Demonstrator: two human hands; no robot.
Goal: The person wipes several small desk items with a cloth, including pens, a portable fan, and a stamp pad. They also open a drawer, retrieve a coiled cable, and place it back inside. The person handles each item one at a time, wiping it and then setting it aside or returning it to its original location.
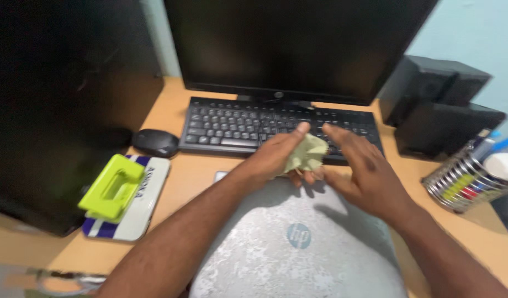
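While the pale green cloth (306,153) sits bunched at frame centre, your left hand (279,154) has its fingers closed around it, just above the closed grey laptop (298,248). Your right hand (364,171) hovers beside it, fingers spread open. Behind lies the black keyboard (232,124); lower left on the counter (182,176), a lime hole punch (113,186).

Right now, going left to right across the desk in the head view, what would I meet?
Green hole punch → mouse → left hand with a cloth → right hand → wire pen holder.
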